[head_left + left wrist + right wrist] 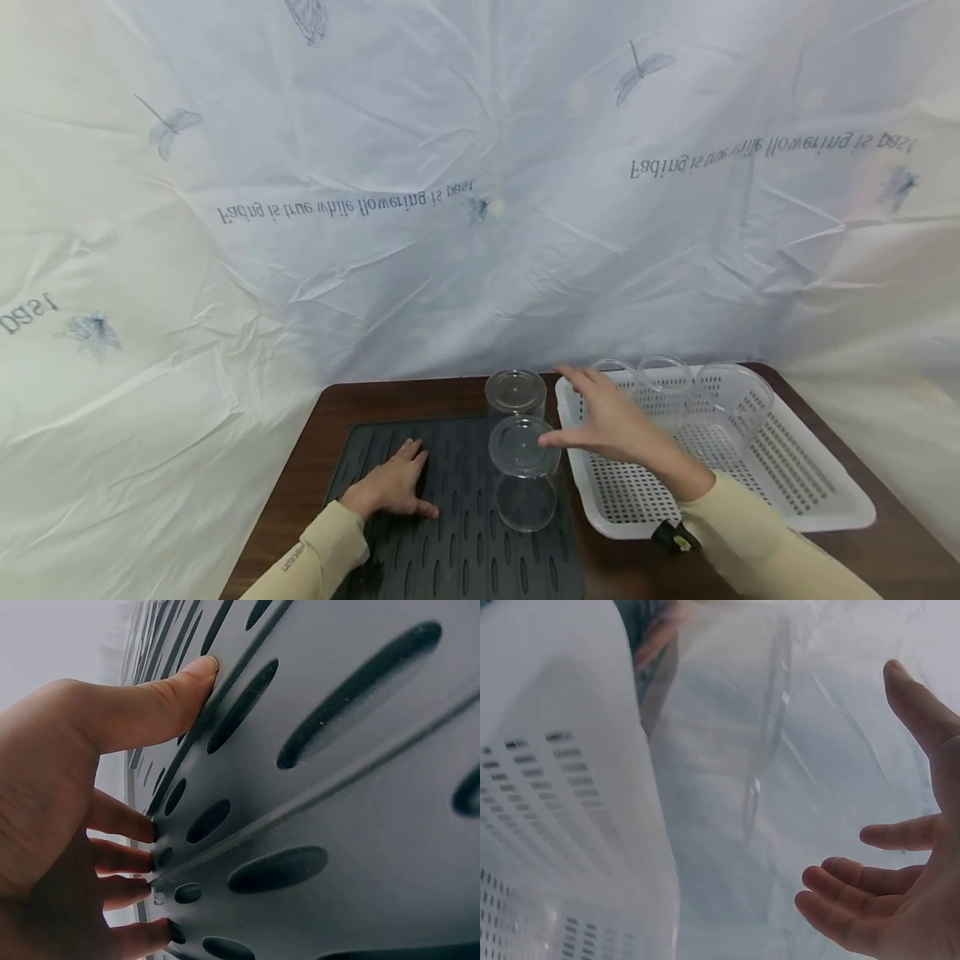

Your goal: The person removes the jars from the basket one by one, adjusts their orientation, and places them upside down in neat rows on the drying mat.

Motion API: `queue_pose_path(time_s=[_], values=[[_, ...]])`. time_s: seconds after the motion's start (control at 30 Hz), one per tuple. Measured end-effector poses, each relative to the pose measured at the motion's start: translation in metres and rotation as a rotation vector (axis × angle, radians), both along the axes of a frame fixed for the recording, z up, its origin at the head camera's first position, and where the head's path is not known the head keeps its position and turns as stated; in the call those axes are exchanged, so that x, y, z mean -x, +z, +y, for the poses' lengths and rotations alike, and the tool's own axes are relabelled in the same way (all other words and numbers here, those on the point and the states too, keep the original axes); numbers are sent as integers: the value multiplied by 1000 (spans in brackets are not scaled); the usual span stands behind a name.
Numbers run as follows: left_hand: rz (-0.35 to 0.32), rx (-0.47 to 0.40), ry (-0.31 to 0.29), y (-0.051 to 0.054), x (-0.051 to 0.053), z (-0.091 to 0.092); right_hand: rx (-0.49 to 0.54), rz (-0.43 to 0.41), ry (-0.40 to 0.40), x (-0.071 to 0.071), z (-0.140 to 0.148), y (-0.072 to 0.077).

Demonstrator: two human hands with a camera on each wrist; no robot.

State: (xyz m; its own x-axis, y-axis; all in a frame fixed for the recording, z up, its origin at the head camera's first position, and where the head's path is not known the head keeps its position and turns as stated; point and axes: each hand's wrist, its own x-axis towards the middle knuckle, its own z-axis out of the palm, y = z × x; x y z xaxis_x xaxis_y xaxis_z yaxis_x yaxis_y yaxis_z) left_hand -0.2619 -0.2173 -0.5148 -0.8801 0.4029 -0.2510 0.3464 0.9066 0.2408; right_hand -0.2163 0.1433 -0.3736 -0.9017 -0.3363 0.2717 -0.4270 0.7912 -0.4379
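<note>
Hands apart, neither gripping. Left hand (393, 485) spread on mat (457, 562); right hand (611, 421) splayed right of mat, thumb contact with front glass (525, 500) unclear. Front glass on mat's right side, rear glass (517, 390) near mat's far edge. Advise: keep right fingers wide, avoid knocking either.

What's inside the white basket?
Three clear cups sit toward the back of the white basket. The right hand blocks part of the inside, so anything there is hidden.
</note>
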Motion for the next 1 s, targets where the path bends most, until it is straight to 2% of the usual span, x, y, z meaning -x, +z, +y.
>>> queue_pose_path(time_s=[0.23,0.37,0.5,0.67,0.9,1.0], values=[[36,2,-13,2,0,1,98,83,-34,5,28,17],[40,10,-13,2,1,1,115,87,-60,3,45,26],[34,15,-21,0,1,0,171,85,-104,-2,58,26],[20,9,-17,0,1,1,237,152,-156,-1,71,22],[3,11,-6,2,0,3,260,133,-222,-2,87,24],[15,14,-4,3,0,2,250,143,-250,-1,91,24]])
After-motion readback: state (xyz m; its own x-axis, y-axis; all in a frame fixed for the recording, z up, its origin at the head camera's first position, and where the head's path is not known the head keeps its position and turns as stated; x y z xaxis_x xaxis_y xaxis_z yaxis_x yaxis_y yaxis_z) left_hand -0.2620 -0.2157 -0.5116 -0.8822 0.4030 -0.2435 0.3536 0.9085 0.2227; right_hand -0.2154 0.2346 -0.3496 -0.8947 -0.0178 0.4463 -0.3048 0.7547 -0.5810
